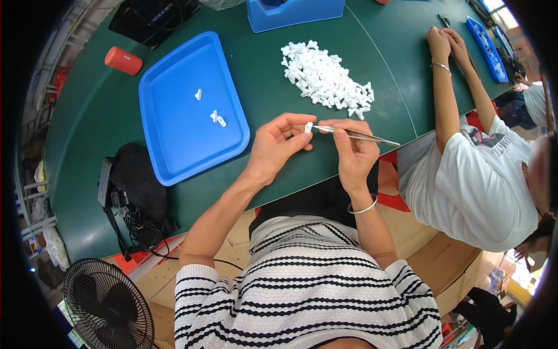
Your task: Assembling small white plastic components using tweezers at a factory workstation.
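Note:
Between the thumb and fingers of my left hand point(278, 144) is a small white plastic part point(308, 127), held just above the table's near edge. My right hand point(356, 152) is closed around metal tweezers point(366, 136). Their tips touch or nearly touch the white part; exact contact is too small to tell. A heap of similar white parts point(325, 75) lies on the green table point(407, 81) beyond my hands. To the left, a blue tray point(192, 145) holds a few more white parts point(218, 118), spaced apart on its floor.
An orange-red cylinder point(123, 61) and a black bag point(152, 20) stand beyond the tray. At the back is a blue bin point(295, 16). A black mesh bag with cables point(139, 198) lies at the left edge, near a fan point(108, 302). A co-worker point(471, 174) sits at right.

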`<state>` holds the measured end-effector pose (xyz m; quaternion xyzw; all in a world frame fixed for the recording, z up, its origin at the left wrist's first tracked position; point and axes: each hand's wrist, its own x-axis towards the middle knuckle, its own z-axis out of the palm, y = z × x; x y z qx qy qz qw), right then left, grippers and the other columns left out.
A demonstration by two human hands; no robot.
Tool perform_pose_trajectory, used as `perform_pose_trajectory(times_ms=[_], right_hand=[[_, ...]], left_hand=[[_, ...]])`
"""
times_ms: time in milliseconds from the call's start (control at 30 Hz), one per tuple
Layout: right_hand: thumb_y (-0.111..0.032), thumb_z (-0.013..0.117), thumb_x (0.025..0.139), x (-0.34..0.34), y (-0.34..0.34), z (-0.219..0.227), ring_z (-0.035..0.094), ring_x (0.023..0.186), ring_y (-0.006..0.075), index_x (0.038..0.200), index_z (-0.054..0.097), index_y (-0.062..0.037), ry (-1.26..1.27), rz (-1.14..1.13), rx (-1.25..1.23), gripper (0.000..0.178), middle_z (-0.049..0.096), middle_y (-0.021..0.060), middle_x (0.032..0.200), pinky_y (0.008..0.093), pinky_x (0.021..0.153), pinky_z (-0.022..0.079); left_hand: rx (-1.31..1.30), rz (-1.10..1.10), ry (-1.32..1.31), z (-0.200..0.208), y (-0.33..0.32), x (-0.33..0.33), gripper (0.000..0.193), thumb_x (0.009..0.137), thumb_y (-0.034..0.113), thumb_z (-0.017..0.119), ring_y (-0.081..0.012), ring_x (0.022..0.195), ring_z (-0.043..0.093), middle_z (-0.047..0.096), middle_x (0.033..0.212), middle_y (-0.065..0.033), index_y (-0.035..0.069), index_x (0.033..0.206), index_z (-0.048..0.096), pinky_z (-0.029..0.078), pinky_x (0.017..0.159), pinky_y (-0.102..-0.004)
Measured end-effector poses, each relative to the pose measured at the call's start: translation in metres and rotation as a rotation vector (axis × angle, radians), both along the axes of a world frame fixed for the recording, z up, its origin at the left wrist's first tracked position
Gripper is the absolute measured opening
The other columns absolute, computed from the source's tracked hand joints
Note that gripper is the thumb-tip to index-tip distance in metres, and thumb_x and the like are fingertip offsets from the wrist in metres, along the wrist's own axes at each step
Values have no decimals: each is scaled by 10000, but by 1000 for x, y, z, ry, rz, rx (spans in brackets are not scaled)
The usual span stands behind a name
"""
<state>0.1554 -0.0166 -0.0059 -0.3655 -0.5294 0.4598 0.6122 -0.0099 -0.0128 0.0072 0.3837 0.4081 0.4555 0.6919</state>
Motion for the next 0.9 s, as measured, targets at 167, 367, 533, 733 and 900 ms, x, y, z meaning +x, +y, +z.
perform_pose_trajectory(times_ms=[167,367,533,733,900], right_hand=[[-53,609,907,-1,-1,-1,650,892,173,1025,586,33,24,-3,44,148,656,154,1003,263,786,514],[-61,623,900,-3,0,-1,649,899,169,1013,599,35,2,0,-20,151,658,129,989,257,785,511],[-46,608,908,-1,2,2,647,874,154,997,600,44,2,6,-49,127,661,115,967,248,753,511],[-30,591,915,1,-3,6,645,866,149,983,585,38,59,-3,-69,97,667,126,950,232,741,503],[-22,586,915,1,1,4,623,855,139,976,582,40,95,12,-91,88,670,127,953,246,763,497]], left_hand=[[36,5,15,-3,-1,2,281,876,47,634,-93,846,588,628,941,-37,-16,1146,593,516,776,-249],[69,15,47,-6,0,2,278,873,39,636,-90,841,581,622,932,-34,-20,1141,591,519,772,-248],[63,16,57,-4,2,3,272,872,36,636,-91,834,580,620,931,-35,-19,1135,592,519,766,-247],[73,-13,67,-1,-9,3,279,861,34,648,-99,850,593,629,939,-45,-13,1130,588,524,760,-255],[-3,-14,46,0,3,4,247,860,-12,623,-113,779,613,656,932,-88,-19,1102,575,512,709,-244]])
